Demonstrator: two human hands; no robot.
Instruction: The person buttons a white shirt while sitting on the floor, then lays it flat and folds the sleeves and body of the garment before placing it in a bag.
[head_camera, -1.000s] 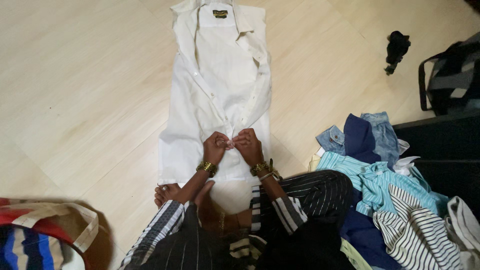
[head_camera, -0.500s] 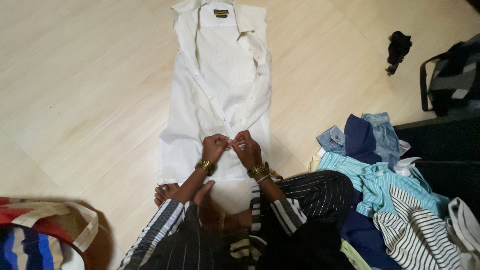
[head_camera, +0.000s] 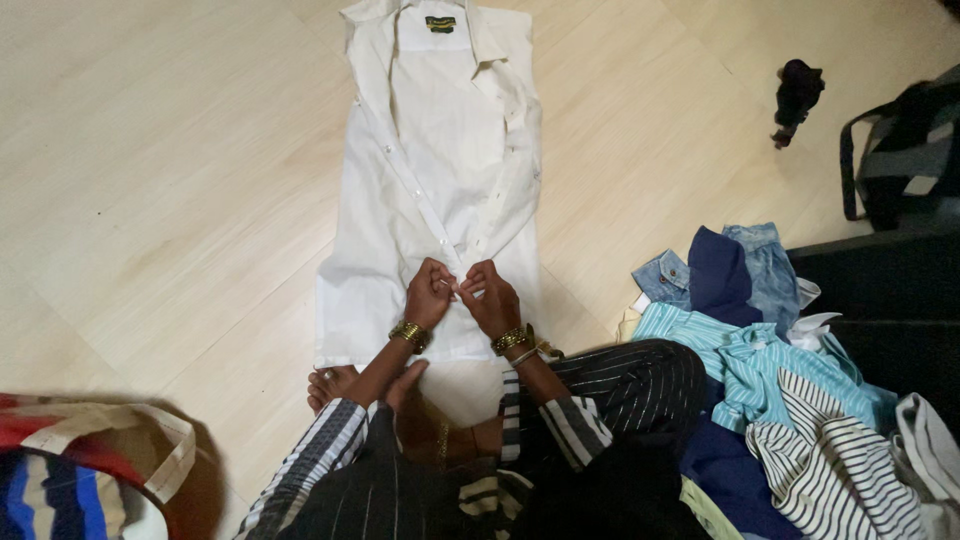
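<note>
A white, thin cotton shirt with a row of small buttons (head_camera: 440, 190) lies flat on the pale wooden floor (head_camera: 170, 180), with its collar at the far end and its hem near the person's crossed legs. The upper part of the front is open, and the two front edges meet only low down, where the hands are.

The cloth looks light and soft. It will probably fold and wrinkle at any touch, and it gives no resistance, so I think it cannot be pushed, only pulled or lifted. The best places to hold seem to be the two front edges, where the doubled band is firmer, and the small hard buttons, which may slip between the fingertips. The shirt is not fragile, but a strong pull could drag the whole of it over the smooth floor.

The left hand (head_camera: 428, 293) and the right hand (head_camera: 492, 296) are side by side over the lower middle of the shirt, almost touching. Both wrists are bent down and carry golden bangles, and the forearms come from striped sleeves. The fingertips of each hand are pressed together and pinch one front edge of the shirt; whether a button is between them is too small to tell.

A heap of blue and striped clothes (head_camera: 780, 370) lies to the right.
</note>
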